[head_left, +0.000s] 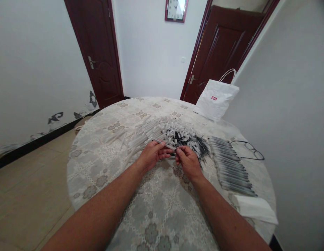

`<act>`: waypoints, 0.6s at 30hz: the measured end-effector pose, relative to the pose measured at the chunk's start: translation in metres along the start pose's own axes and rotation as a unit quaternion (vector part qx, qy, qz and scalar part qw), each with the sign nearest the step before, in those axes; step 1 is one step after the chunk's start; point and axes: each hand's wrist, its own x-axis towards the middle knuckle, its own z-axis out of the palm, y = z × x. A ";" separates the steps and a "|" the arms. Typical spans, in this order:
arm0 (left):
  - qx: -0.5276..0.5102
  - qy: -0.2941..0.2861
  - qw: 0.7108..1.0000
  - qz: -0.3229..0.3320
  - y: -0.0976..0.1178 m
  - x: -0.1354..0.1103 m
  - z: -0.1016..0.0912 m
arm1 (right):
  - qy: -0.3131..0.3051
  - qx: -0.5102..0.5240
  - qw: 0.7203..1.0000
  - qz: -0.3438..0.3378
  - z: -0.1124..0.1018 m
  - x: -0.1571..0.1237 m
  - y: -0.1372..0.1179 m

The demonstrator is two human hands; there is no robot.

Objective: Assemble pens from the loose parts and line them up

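Note:
My left hand [154, 155] holds a thin, whitish pen barrel [158, 141] between thumb and fingers, tilted down to the right. At the barrel's right end, my right hand [188, 159] is closed in a pinch; the small part between its fingertips is mostly hidden. Just beyond both hands lies a heap of loose pen parts: pale barrels [147, 131] on the left, small white pieces [185, 128] behind, and black pieces [180, 140] in the middle. Thin dark-tipped sticks [203, 148] fan out at the heap's right side. Several pens [232, 167] lie side by side in a column farther right.
A round table [151, 219] with a patterned cloth carries everything. Eyeglasses [252, 150] lie beside the pen column, and a folded white sheet [256, 209] sits near the right edge. A white paper bag [216, 99] stands at the back right, near the wall.

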 end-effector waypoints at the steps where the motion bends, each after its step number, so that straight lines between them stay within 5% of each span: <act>1: 0.002 0.001 1.000 -0.002 0.000 0.000 0.000 | 0.001 0.000 1.000 0.001 0.000 0.000 0.000; 9: 0.032 0.010 0.999 0.011 -0.002 0.001 0.000 | 0.010 -0.049 0.999 -0.018 -0.002 0.001 0.003; 18: 0.081 0.019 0.997 0.010 0.000 -0.002 0.001 | 0.046 -0.248 0.952 -0.173 -0.005 -0.008 -0.005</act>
